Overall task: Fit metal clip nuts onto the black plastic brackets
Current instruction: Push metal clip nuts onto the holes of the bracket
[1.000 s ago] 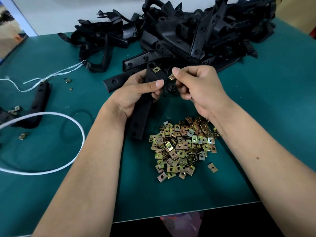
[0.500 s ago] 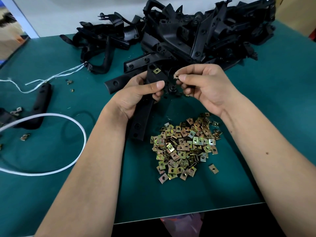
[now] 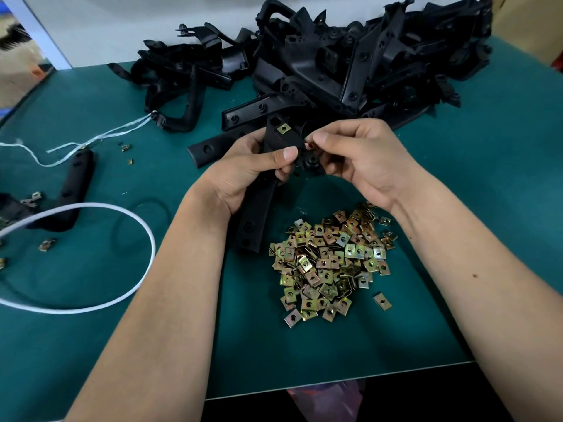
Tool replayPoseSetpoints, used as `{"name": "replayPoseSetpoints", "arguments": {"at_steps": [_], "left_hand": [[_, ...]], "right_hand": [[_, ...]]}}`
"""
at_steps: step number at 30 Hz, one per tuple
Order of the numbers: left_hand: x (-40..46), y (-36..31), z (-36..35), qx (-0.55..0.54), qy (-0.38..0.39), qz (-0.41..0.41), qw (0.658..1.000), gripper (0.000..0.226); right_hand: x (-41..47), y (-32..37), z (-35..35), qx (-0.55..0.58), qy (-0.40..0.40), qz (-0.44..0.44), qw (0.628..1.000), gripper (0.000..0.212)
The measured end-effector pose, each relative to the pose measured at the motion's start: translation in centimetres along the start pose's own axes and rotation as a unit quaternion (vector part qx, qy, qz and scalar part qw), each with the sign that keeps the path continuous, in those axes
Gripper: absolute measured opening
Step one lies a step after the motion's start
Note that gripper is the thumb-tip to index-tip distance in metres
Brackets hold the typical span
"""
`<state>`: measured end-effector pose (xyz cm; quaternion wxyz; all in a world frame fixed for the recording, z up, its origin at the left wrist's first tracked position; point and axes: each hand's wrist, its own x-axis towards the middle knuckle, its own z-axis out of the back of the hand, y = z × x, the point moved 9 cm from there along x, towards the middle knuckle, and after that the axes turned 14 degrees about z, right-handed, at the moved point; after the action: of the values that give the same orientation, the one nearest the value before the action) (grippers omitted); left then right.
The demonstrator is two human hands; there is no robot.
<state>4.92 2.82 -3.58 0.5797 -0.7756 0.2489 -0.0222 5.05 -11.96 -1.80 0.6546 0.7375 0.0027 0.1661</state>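
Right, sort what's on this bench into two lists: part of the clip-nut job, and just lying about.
Part of the job:
- held bracket, gripped by left hand
- clip nut pinched by right hand
- fitted clip nut
- loose clip nut pile
- bracket heap

Lying about:
- white cord loop
- white string

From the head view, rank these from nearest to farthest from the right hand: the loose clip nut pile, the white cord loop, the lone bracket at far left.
From the right hand:
1. Clip nut pile, just below it.
2. White cord loop, left of centre.
3. Lone bracket, far left.
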Motion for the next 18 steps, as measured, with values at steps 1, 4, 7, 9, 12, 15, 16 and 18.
{"name": "replayPoseSetpoints", "arguments": {"at_steps": [1, 4, 7, 9, 12, 15, 16, 18], "left_hand": [[0.0, 0.0, 0.0, 0.001, 0.002, 0.0, 1.0, 0.024], [0.0, -0.1, -0.1, 0.011, 0.003, -0.002, 1.0, 0.026], [0.0, 0.0, -0.2, 0.032, -0.003, -0.003, 0.999, 0.038], [-0.1, 0.0, -0.4, 0.053, -0.005, -0.007, 0.999, 0.036], [-0.1, 0.1, -0.5, 0.075, -0.006, -0.009, 0.997, 0.029], [-0.1, -0.1, -0.6, 0.1, -0.007, -0.012, 0.995, 0.03], [-0.1, -0.1, -0.7, 0.106, -0.007, -0.014, 0.994, 0.032], [-0.2, -0.1, -0.8, 0.111, -0.01, -0.016, 0.994, 0.035]], "right_hand": [[0.0, -0.1, 0.0, -0.002, -0.003, -0.001, 1.0, 0.009], [0.1, -0.4, -0.1, 0.005, 0.001, -0.004, 1.0, 0.01], [0.3, -0.2, 0.1, 0.007, 0.023, 0.003, 1.0, 0.013], [0.2, 0.1, 0.0, 0.009, 0.046, 0.007, 0.999, 0.022], [0.2, 0.5, -0.1, 0.001, 0.072, 0.02, 0.997, 0.032], [0.2, 0.7, -0.1, -0.003, 0.091, 0.028, 0.995, 0.036], [0.2, 0.6, -0.2, -0.004, 0.094, 0.027, 0.995, 0.037], [0.1, 0.4, -0.3, -0.007, 0.096, 0.024, 0.995, 0.037]]}}
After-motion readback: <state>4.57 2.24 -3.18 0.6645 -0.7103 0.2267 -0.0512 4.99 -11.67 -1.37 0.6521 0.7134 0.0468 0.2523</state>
